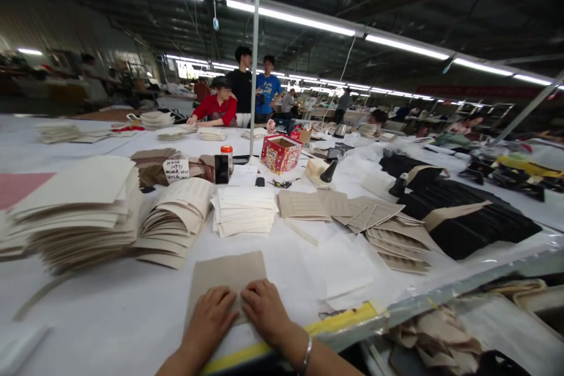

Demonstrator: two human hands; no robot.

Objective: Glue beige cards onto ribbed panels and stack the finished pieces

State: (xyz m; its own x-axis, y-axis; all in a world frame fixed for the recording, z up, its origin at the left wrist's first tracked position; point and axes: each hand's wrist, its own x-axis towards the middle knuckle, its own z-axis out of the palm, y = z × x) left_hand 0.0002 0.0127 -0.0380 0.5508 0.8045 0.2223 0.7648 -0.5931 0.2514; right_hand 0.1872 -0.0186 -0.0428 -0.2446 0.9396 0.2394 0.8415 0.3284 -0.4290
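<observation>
A flat beige fabric panel (pixel 231 264) lies on the white table near its front edge. My left hand (pixel 212 312) rests on the panel's lower left part, palm down, fingers laid on the cloth. Close beside it, my right hand (pixel 265 308) also lies palm down on the panel, a bracelet on its wrist. The two hands nearly meet at the fingertips and grip nothing. Beyond the panel stand a stack of white pieces (pixel 244 211) and a curved stack of cream pieces (pixel 178 217). Flat beige pieces (pixel 304 204) are spread to their right.
A tall cream stack (pixel 88 211) stands at left. Further back are a red patterned box (pixel 281 154), a phone (pixel 221 169) and a thin metal pole (pixel 254 70). Black bundles (pixel 467 211) lie at right. Yellow tape (pixel 343 318) marks the front edge. Co-workers (pixel 215 107) are behind.
</observation>
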